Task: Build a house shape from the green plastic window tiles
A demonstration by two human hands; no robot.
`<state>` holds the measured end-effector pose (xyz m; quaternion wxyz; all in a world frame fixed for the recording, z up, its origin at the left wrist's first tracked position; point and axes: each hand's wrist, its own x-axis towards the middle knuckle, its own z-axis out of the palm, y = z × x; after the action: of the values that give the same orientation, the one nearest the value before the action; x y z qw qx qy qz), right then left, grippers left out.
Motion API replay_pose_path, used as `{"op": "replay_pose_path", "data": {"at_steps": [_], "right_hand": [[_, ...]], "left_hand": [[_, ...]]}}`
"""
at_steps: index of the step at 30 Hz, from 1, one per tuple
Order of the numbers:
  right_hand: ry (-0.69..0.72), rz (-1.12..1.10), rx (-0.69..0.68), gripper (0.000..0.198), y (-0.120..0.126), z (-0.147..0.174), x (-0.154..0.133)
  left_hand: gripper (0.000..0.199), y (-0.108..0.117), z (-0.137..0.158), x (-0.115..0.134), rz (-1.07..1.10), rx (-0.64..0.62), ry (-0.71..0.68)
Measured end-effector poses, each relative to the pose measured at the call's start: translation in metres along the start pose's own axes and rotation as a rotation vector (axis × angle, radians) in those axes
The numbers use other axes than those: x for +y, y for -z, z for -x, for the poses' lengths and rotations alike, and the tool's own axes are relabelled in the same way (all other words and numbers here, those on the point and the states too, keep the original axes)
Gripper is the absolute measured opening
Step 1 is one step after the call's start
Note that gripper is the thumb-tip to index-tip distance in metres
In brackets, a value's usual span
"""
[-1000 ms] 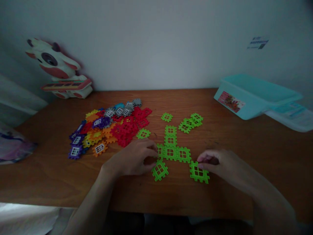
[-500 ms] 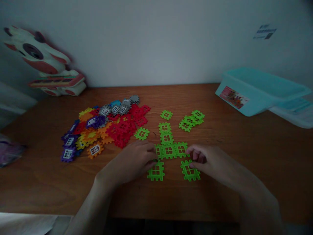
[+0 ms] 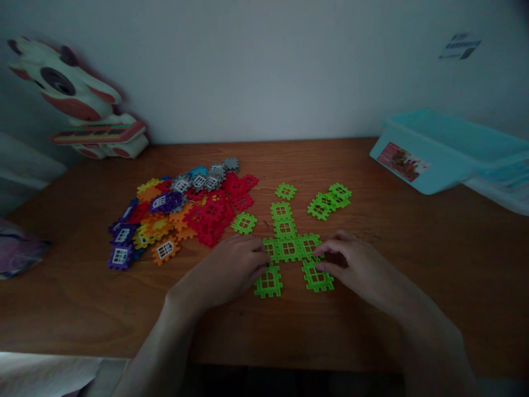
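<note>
Several green waffle tiles are joined into a cross shape [image 3: 287, 242] lying flat on the wooden table [image 3: 433, 259]. My left hand [image 3: 231, 267] rests at the cross's left end, its fingertips also on a loose green tile [image 3: 268, 282] just below. My right hand [image 3: 357, 264] pinches another green tile [image 3: 317, 275], which sits right under the cross's right arm. More loose green tiles lie behind: one [image 3: 244, 223] to the left, one [image 3: 285, 191] at the back, and a small cluster [image 3: 329, 200] to the right.
A heap of red, orange, purple, yellow and grey tiles [image 3: 182, 212] lies at the left. A cow-shaped toy [image 3: 78, 110] stands against the wall at back left. A light blue plastic bin [image 3: 438, 154] and its lid sit at back right.
My right hand has slid its green tile leftward and up, from well apart to right under the cross's right arm. The left hand's loose tile has shifted slightly under its fingers.
</note>
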<state>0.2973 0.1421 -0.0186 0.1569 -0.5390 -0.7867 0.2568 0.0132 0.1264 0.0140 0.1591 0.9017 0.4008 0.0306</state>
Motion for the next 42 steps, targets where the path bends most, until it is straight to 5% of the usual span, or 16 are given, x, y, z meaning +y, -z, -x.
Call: {"op": "replay_pose_path", "data": {"at_steps": [8, 36, 42], "right_hand": [[0.118, 0.046, -0.037, 0.007, 0.008, 0.001, -0.008], [0.076, 0.060, -0.078, 0.009, 0.010, 0.004, -0.011], [-0.018, 0.003, -0.024, 0.027, 0.016, 0.003, -0.013]], "left_hand": [[0.019, -0.001, 0.000, 0.001, -0.023, -0.029, 0.026], [0.019, -0.002, -0.004, 0.003, -0.078, 0.003, 0.008], [0.019, 0.016, 0.013, -0.010, -0.105, 0.098, 0.082]]}}
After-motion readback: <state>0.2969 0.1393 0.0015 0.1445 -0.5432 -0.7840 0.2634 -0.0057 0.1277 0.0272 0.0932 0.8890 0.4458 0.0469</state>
